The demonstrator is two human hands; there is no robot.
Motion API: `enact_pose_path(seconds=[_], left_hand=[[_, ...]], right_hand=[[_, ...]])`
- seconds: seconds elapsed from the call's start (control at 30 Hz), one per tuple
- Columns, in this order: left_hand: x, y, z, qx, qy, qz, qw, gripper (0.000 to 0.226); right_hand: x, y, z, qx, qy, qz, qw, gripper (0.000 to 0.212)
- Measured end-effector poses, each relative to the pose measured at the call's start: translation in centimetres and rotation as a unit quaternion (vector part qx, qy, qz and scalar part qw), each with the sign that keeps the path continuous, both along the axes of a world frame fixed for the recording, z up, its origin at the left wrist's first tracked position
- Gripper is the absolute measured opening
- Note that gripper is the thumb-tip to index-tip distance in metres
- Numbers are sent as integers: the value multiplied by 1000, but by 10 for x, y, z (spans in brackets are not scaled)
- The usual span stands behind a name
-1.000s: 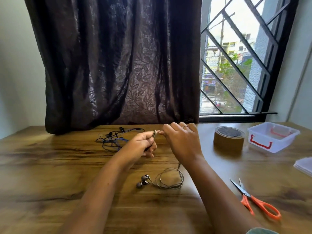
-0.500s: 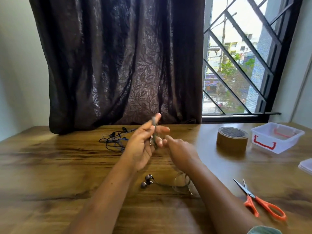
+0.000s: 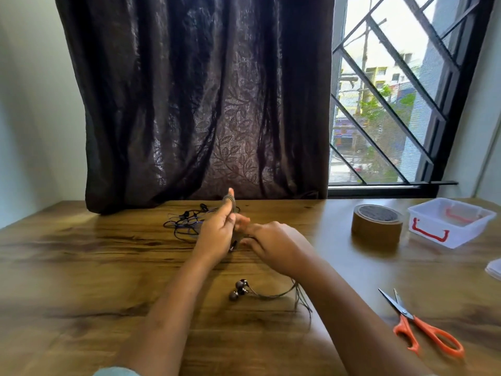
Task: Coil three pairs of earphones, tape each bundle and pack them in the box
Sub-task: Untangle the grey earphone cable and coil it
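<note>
A wooden table [image 3: 81, 267] with dark, streaky grain fills the lower half of the frame; behind it, across the upper centre, hangs a dark brown curtain [image 3: 189, 104] with a leaf pattern, its hem touching the tabletop; to the upper right a window [image 3: 393, 63] shows behind a black diagonal grille [image 3: 379, 100], with pale buildings [image 3: 390, 74] and a green tree [image 3: 379, 109] outside; plain pale walls [image 3: 32, 104] stand at the far left and far right; orange-handled scissors [image 3: 406, 314] lie at the lower right, blades slightly apart and pointing to the upper left; a flat white object [image 3: 494, 268] is cut off by the right edge.
</note>
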State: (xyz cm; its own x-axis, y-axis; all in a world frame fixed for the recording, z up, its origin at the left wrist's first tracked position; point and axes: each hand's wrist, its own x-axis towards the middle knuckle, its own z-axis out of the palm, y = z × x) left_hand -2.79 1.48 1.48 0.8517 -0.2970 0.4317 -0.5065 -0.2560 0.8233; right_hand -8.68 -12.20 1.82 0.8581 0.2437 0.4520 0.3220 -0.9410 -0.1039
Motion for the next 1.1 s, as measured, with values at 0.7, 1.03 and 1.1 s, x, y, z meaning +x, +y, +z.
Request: enact_pose_path(seconds=[0.7, 1.03, 1.1], left_hand=[[-24, 3, 19, -258, 343, -319, 845, 50], [-24, -11, 18, -395, 268, -242, 845, 36], [-21, -9, 18, -418, 252, -213, 846, 33]], right_hand=[[8, -32, -4, 230, -154, -30, 960, 20], [10, -1, -26, 162, 7, -98, 982, 23], [8, 8, -25, 125, 38, -85, 988, 26]])
